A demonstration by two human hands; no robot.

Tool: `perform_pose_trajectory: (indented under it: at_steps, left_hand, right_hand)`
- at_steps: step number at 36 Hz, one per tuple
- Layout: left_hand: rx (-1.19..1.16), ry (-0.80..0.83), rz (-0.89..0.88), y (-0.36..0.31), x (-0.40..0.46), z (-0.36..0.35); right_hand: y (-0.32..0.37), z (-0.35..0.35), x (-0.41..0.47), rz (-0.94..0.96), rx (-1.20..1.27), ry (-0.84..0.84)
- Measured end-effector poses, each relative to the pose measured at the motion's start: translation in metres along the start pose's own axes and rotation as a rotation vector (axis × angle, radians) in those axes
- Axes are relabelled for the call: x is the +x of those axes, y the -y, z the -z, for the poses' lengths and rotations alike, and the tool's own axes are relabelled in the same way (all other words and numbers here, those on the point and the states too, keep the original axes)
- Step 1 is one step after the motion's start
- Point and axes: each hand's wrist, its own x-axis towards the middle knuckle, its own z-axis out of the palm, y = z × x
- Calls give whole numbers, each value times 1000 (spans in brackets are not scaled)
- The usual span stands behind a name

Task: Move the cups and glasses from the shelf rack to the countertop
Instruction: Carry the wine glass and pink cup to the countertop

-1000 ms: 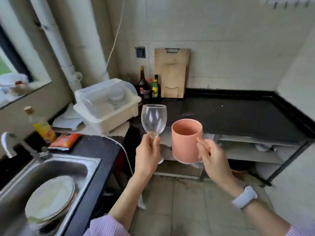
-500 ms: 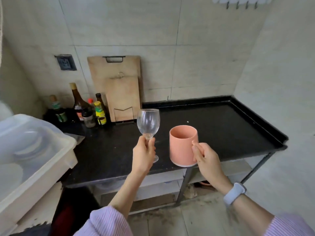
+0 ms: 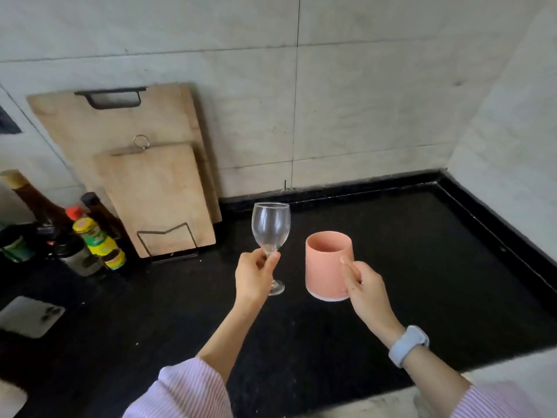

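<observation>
- Both hands are reaching out over the black surface (image 3: pixel 407 267), each one gripping a vessel.
- Striped lilac sleeves (image 3: pixel 187 390) are showing at the bottom edge, pushed up the forearms; a pale blue watch (image 3: pixel 408 345) is sitting on the right wrist.
- Left hand (image 3: pixel 254 277) is closing around the stem of a clear wine glass (image 3: pixel 271 230), thumb and fingertips pinching just under the bowl. The glass is standing upright, its round foot showing below the hand; I cannot tell whether the foot is touching the surface.
- Right hand (image 3: pixel 366 289) is wrapping around the right side of a pink cup (image 3: pixel 327 263), thumb pressing on the wall; any handle is hidden by the hand. The cup is staying upright with its mouth open upward, a paler band ringing its base, just beside the glass but apart from it.
- A silver phone (image 3: pixel 30 316) is lying face down near the left edge of the surface.
- Further back on the left, a cluster of bottles (image 3: pixel 90 239) is standing together, some dark, one with a yellow label and red cap.
- Behind them, two wooden cutting boards (image 3: pixel 156 194) are leaning against the tiled wall (image 3: pixel 361 101), the smaller one in front, held by a thin wire stand (image 3: pixel 168 242).
- A raised black lip is running along the back and right side of the surface where it is meeting the wall.
</observation>
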Motion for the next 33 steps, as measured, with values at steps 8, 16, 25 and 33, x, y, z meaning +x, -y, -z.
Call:
perform_pose_trajectory:
  at_steps: [8, 16, 25, 33]
  left_hand:
    - [37, -18, 53, 21, 118, -74]
    - [57, -95, 66, 53, 204, -115]
    - [55, -104, 45, 80, 252, -146]
    - [48, -93, 38, 84, 275, -160]
  right_hand:
    - [-45, -30, 137, -20, 18, 76]
    - [-86, -71, 224, 5, 61, 39]
    - [-112, -97, 266, 35, 140, -6]
    - [-119, -109, 284, -54, 201, -81]
